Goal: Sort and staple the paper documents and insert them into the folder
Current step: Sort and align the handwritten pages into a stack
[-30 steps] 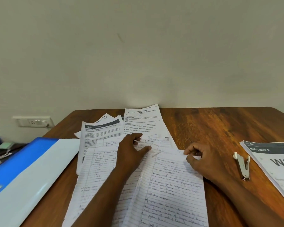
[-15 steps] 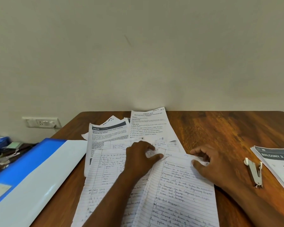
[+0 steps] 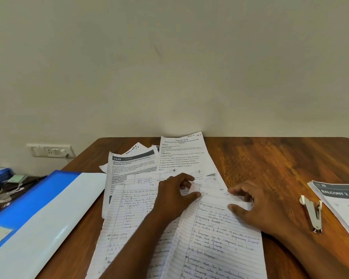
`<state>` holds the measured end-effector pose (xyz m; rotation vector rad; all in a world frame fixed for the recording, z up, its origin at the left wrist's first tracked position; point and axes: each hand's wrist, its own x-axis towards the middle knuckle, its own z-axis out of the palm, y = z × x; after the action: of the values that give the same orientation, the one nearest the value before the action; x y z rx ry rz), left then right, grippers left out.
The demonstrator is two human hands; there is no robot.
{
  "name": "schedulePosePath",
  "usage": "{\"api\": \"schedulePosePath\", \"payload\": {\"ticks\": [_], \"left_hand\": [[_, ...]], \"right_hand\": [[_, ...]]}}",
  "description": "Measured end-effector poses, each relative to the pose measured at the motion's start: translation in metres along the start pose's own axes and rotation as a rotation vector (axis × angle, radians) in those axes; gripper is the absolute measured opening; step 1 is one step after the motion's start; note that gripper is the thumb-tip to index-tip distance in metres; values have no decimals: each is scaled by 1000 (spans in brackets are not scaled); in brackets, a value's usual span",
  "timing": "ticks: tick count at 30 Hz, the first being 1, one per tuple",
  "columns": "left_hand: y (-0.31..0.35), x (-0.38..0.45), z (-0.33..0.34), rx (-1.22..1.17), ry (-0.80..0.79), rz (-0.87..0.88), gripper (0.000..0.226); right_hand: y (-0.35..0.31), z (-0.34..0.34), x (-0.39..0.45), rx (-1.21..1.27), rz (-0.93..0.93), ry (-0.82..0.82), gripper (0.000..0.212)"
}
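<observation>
Several handwritten lined sheets (image 3: pixel 216 238) lie fanned out on the wooden table (image 3: pixel 270 158), overlapping printed pages (image 3: pixel 181 156) behind them. My left hand (image 3: pixel 173 196) rests on the left lined sheets and pinches a small paper corner between forefinger and thumb. My right hand (image 3: pixel 258 208) pinches the top edge of the right lined sheet between thumb and fingers. A small white stapler (image 3: pixel 312 214) lies to the right of that hand, apart from it. The blue and white folder (image 3: pixel 38 218) lies closed at the left, hanging over the table's edge.
A stack of printed sheets headed "BALCONY 2" (image 3: pixel 343 200) sits at the right edge. The wall rises just behind the table, with a socket (image 3: pixel 50 151) at the left. Cluttered small items (image 3: pixel 8 188) lie beyond the folder.
My left forefinger and thumb have closed on a paper corner. My right hand's fingers have spread along the right sheet's top edge. The view has shifted slightly.
</observation>
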<state>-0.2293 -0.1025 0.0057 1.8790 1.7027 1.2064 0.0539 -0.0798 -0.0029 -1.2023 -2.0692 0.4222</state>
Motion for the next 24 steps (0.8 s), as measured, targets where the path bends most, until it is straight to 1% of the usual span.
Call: {"api": "schedulePosePath", "payload": {"ticks": [3, 6, 9, 14, 20, 24], "left_hand": [[3, 0, 0, -71, -21, -39, 44], [4, 1, -2, -106, -3, -65, 44], [4, 1, -3, -124, 42, -84, 45], [-1, 3, -4, -126, 131, -103, 38], [-1, 4, -5, -79, 233, -166, 32], [-5, 5, -4, -78, 268, -169, 33]], "right_hand": [[-1, 1, 0, 7, 14, -17, 43], [-4, -2, 1, 30, 20, -17, 50], [-8, -4, 2, 77, 32, 9, 57], [-13, -5, 3, 37, 98, 67, 74], [-6, -2, 5, 25, 171, 122, 83], [-1, 0, 7, -17, 182, 96, 79]]}}
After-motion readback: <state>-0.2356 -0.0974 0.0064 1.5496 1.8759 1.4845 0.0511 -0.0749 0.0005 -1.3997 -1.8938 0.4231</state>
